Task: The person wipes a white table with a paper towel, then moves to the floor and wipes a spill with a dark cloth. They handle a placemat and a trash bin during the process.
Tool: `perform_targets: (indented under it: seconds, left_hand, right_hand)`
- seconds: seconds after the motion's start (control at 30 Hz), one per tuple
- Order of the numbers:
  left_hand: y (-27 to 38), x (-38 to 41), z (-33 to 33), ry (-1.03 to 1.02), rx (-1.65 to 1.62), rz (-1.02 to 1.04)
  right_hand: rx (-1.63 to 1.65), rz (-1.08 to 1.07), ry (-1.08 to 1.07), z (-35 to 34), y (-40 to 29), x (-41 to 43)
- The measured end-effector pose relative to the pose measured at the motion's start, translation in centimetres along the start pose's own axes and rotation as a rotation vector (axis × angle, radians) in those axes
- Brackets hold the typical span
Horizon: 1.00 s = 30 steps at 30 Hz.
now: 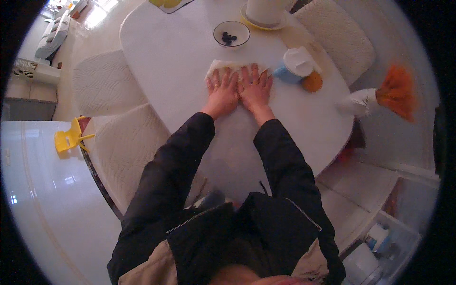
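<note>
A folded whitish cloth (pixel 222 65) lies on the white table (pixel 188 46). My left hand (pixel 222 92) rests palm down on its left part, fingers slightly spread and pointing to the far side. Beside it, my right hand (pixel 254 87) presses flat on the right part, its thumb side close against the left hand. Beyond the cloth stands a glass bowl (pixel 232 34) with several small dark pieces in it. To the right of my right hand are a light blue object (pixel 288 75) with a white cup-like piece (pixel 298 62) and a round orange item (pixel 312 82).
A white container (pixel 265 12) stands on a yellow-rimmed plate (pixel 245 21) at the far side. Orange dried-looking material in a white wrapping (pixel 359 102) is at the right edge. Cushioned seats (pixel 107 83) flank the table, with a small yellow chair (pixel 67 139) at the left.
</note>
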State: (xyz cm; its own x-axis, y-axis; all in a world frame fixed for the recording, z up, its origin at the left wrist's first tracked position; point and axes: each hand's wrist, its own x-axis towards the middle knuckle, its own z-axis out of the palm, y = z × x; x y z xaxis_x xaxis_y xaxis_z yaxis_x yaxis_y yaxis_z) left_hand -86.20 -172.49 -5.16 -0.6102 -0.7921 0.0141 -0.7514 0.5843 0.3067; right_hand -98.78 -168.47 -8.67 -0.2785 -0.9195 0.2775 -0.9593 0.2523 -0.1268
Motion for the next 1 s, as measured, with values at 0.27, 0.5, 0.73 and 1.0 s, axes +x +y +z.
perform_targets:
  seconds: [0.27, 0.5, 0.73, 1.0]
  left_hand:
    - [-4.9, 10.8, -2.6, 0.584, -0.525, -0.243]
    - [-7.7, 15.4, -3.4, 0.181, -1.284, -0.586]
    - [-14.0, 18.9, -4.9, 0.151, -1.214, -0.516]
    - [-15.1, 18.8, -6.6, 0.172, -1.293, -0.46]
  right_hand:
    - [0.072, 0.022, 0.032, -0.3, -1.8, 1.2]
    - [0.048, 0.028, 0.035, -0.6, -2.4, 2.5]
    - [-0.036, 0.091, 0.1, 1.0, -2.3, 6.4]
    - [-0.059, 0.22, -0.068, 1.4, -1.5, 11.8]
